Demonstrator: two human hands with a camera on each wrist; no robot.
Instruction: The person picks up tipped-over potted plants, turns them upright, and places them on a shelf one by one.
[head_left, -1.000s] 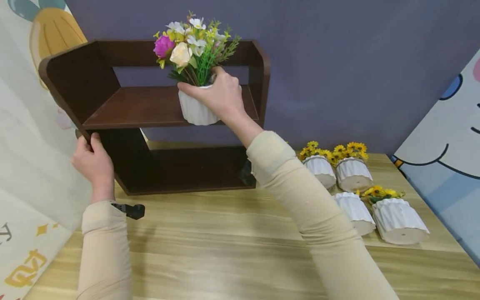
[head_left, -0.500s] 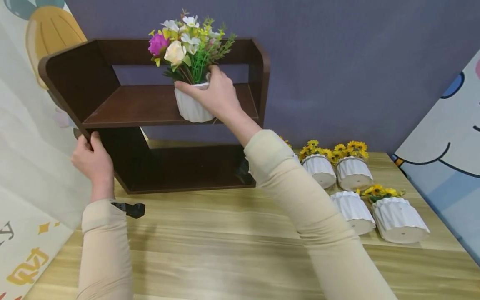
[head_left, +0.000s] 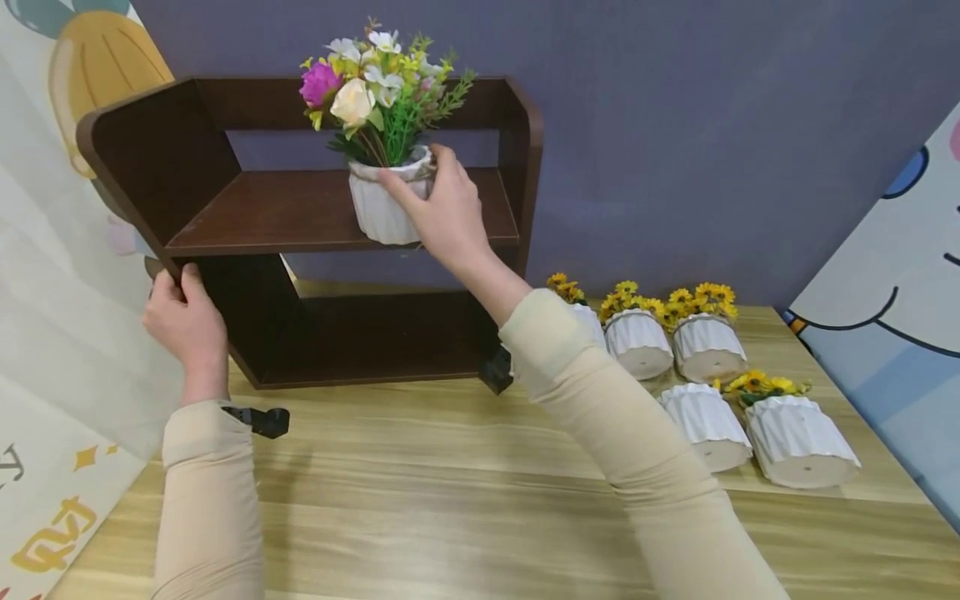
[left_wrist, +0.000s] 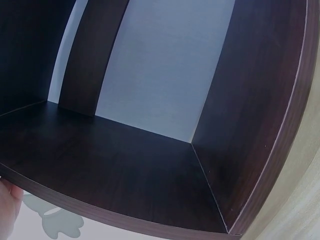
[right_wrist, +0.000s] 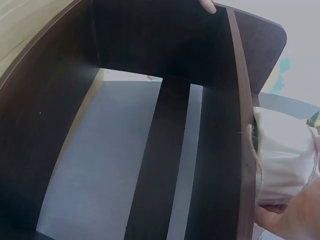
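Note:
On the front part of the upper shelf stands a white ribbed flowerpot [head_left: 382, 204] with an artificial bouquet [head_left: 375, 96] of purple, cream, white and yellow flowers. My right hand [head_left: 450, 208] holds its right side, thumb across the front near the rim and fingers round the back. The right wrist view has the pot [right_wrist: 285, 155] at the right, its base close to the shelf edge. At the left, my left hand [head_left: 187, 321] grips the front edge of the side panel of the dark brown shelf unit [head_left: 270, 212]. In the left wrist view only part of that hand [left_wrist: 7, 205] shows.
Several white pots with yellow flowers, such as one pot [head_left: 798, 442], lie on their sides at the right of the wooden table [head_left: 420, 483]. A purple-grey wall [head_left: 660, 150] rises behind the unit. Black wrist cameras stick out from both sleeves, the left camera [head_left: 270, 422] lower.
The flowerpot has shifted slightly left and back on the upper shelf. My right hand has since slid right along the rim, uncovering more of it. The left hand stays in place.

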